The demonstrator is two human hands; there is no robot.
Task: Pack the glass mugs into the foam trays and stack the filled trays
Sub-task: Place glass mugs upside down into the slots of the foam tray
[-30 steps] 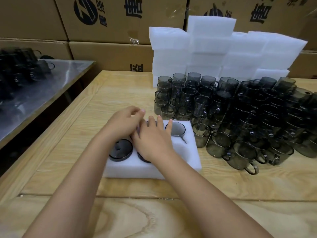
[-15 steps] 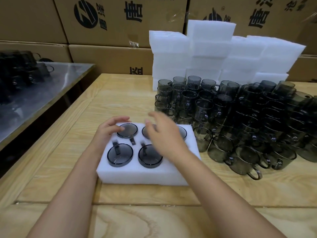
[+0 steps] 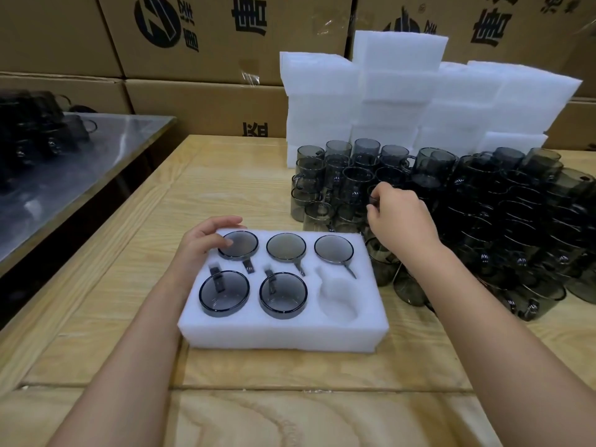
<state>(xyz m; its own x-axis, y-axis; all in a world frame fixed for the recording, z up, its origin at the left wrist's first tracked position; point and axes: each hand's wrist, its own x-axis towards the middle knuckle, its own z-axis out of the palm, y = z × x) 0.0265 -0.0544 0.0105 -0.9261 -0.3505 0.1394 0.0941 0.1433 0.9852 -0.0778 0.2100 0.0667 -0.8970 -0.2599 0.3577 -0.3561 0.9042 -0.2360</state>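
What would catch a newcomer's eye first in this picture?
The white foam tray sits centre, five dark glass mugs sunk in it, its near-right pocket empty. Right of it crowd the loose mugs, where the right hand closes on one; the left hand rests on the tray's far-left corner.

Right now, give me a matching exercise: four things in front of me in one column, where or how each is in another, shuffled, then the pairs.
1 left hand
2 right hand
3 near-right pocket
4 white foam stack

A stacked behind the loose mugs
B empty
C at the loose mugs
D on the foam tray's far-left corner

Pairs: 1-D, 2-C, 3-B, 4-A
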